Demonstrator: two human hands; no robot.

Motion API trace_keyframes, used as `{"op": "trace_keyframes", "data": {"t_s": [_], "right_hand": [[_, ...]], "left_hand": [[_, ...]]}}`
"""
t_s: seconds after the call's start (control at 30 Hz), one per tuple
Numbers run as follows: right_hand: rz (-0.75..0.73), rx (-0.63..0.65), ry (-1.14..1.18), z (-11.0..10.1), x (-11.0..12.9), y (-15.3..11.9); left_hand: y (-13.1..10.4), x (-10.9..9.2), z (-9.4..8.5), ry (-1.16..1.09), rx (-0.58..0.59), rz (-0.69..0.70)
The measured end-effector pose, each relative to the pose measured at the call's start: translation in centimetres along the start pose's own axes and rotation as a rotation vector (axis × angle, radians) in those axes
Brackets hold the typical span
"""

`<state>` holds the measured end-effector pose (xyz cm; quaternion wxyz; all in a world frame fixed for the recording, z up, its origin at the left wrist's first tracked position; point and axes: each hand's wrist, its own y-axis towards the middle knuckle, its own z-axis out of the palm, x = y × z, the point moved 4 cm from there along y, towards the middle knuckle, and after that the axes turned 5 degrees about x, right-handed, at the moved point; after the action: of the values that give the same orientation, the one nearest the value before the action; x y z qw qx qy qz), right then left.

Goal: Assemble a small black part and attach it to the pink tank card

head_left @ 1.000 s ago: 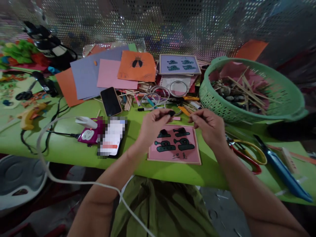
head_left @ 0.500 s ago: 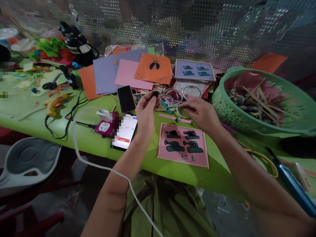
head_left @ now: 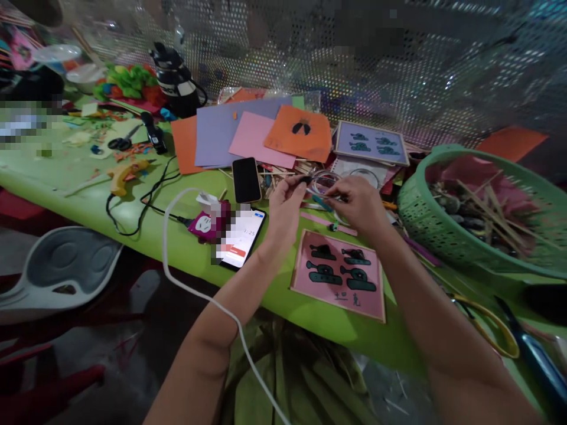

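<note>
My left hand [head_left: 287,199] pinches a small black piece [head_left: 305,179] between thumb and fingertips. Close by on the right, my right hand [head_left: 357,203] is closed at the fingertips; what it holds is too small to make out. Thin rings of tape or wire [head_left: 328,179] lie behind and between the hands. Below the hands are a pink strip [head_left: 316,222] with a small dark green piece [head_left: 333,226] on it and a framed pink card [head_left: 339,295] with four dark green tank shapes.
A green basket [head_left: 414,195] of sticks stands right. Left are a black phone [head_left: 247,180], a lit phone [head_left: 241,239], a magenta socket block [head_left: 204,225] and a yellow glue gun [head_left: 126,176]. A white cable [head_left: 165,248] crosses my left forearm. Yellow-handled scissors [head_left: 500,333] lie front right.
The view has shifted, so the table's things appear further right. My right hand has come closer to my left hand and left the ring it was touching. The black piece stays in my left hand.
</note>
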<state>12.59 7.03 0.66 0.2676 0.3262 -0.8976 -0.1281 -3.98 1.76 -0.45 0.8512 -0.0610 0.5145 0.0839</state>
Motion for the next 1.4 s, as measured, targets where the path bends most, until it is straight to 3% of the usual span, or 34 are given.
{"op": "trace_keyframes", "data": {"t_s": [0.17, 0.23, 0.5, 0.8, 1.13, 1.4], "right_hand": [[0.031, -0.038, 0.108, -3.5, 2.1, -2.4], [0.037, -0.035, 0.131, -4.3, 2.7, -3.0], [0.088, -0.028, 0.215, -6.3, 1.3, -3.8], [0.25, -0.1, 0.53, -5.6, 1.3, -3.6], [0.264, -0.148, 0.835, -5.6, 0.7, -3.7], [0.299, -0.14, 0.857, -5.4, -0.3, -3.6]], "left_hand": [[-0.2, 0.8, 1.9, 0.127, 0.321, -0.022], [-0.2, 1.0, 2.3, 0.112, 0.373, -0.022], [-0.2, 1.2, 1.8, 0.001, 0.264, -0.16], [-0.5, 1.8, 1.8, -0.113, 0.219, -0.297], [-1.0, 1.8, 2.2, -0.129, 0.218, -0.351], [-1.1, 1.8, 2.2, -0.204, 0.202, -0.383]]}}
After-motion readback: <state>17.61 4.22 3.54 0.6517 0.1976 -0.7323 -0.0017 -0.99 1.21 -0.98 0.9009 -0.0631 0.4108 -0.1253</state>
